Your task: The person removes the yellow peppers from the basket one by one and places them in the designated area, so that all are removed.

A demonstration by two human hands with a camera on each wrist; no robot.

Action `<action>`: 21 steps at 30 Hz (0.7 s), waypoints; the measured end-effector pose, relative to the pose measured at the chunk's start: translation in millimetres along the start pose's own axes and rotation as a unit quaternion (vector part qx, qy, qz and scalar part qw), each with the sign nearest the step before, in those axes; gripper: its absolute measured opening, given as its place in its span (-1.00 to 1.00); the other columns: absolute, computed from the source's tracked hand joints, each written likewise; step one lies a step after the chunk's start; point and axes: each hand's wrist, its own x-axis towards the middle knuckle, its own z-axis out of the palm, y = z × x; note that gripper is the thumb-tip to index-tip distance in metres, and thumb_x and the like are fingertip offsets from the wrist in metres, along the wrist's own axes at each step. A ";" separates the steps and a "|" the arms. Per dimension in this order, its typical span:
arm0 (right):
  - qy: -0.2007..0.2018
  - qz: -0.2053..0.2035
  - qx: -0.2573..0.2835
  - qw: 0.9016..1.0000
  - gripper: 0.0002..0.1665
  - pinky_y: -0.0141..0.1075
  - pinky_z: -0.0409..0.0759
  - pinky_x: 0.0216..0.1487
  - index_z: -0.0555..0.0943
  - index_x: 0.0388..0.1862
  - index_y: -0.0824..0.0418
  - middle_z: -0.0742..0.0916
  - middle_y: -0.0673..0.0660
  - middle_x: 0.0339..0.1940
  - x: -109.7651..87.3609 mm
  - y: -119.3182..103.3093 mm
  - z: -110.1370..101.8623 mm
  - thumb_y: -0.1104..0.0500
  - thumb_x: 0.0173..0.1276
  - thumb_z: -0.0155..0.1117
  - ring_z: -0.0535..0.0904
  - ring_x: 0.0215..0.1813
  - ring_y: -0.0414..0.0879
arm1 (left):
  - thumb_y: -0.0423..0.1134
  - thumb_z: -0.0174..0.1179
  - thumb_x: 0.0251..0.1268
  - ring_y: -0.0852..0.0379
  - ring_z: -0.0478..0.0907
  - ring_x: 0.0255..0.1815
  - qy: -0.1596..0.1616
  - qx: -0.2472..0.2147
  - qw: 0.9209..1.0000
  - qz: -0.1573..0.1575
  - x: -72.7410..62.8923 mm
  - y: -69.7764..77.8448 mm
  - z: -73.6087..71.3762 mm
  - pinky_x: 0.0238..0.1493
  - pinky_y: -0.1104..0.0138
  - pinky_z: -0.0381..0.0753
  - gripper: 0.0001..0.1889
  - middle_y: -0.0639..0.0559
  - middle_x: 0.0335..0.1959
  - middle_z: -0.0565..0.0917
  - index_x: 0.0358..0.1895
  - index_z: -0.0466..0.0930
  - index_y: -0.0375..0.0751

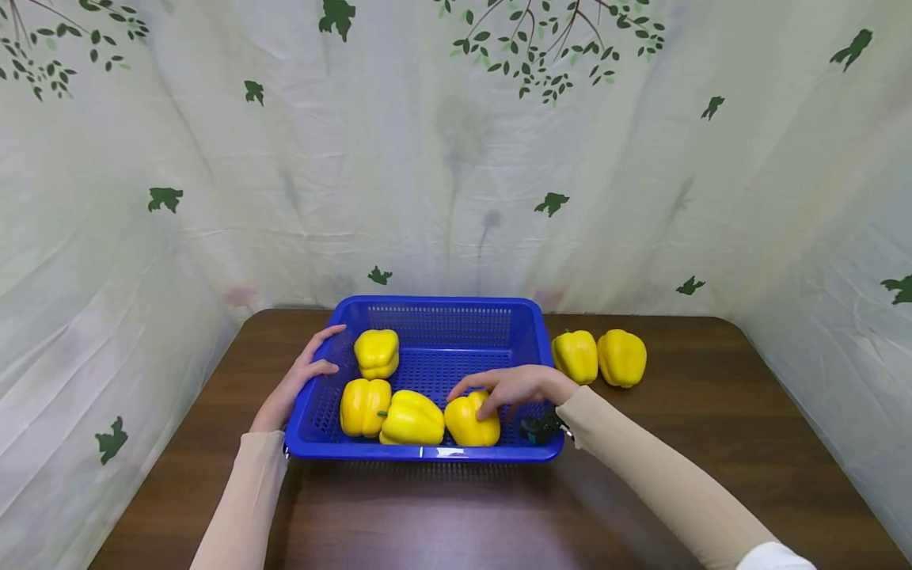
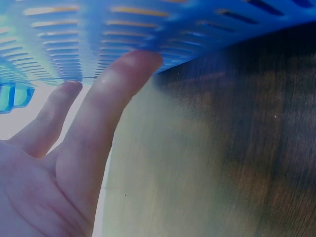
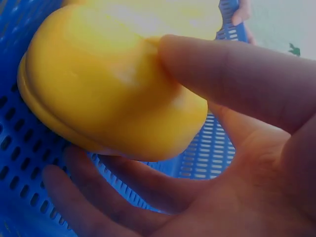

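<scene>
My right hand holds a yellow bell pepper at the front right inside the blue plastic basket. The right wrist view shows the thumb on one side of that pepper and the other fingers curled beneath it. At the basket's left rim, my left hand grips the side wall. Two of its fingers press against the slotted outer wall in the left wrist view. Also in the basket, a pepper sits at the back left, with two others along the front.
Two more yellow peppers stand side by side on the brown wooden table, right of the basket. A pale curtain with leaf prints hangs behind the table and along both sides. A dark wrist device hangs beneath my right wrist.
</scene>
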 end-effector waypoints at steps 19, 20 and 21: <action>0.088 -0.072 0.081 0.990 -0.61 0.06 0.52 -0.06 0.39 0.22 0.04 0.51 0.18 0.07 -16.2 -2.4 -8.6 0.16 0.44 0.08 0.52 -0.10 0.03 | -0.55 -0.14 0.25 0.18 0.31 0.19 -0.009 -0.009 1.000 -0.015 0.0 1.5 0.0 0.09 0.47 0.38 -0.34 -0.46 0.39 -0.02 0.43 0.17 -0.06; 0.093 -0.078 0.086 0.989 -0.61 0.02 0.53 -0.06 0.39 0.23 0.05 0.52 0.19 0.07 -17.8 -2.9 -9.7 0.15 0.44 0.07 0.52 -0.08 0.04 | -0.55 -0.14 0.25 0.19 0.31 0.19 -0.009 -0.008 1.000 -0.016 -0.3 1.3 -0.3 0.09 0.47 0.38 -0.34 -0.46 0.39 -0.03 0.44 0.16 -0.07; 0.099 -0.084 0.093 0.987 -0.62 0.00 0.53 -0.06 0.39 0.22 0.06 0.52 0.20 0.07 -19.1 -3.0 -10.8 0.15 0.44 0.07 0.52 -0.07 0.05 | -0.54 -0.15 0.25 0.19 0.31 0.19 -0.008 -0.006 1.000 -0.018 -0.5 0.8 -0.7 0.09 0.47 0.37 -0.34 -0.45 0.40 -0.03 0.44 0.15 -0.08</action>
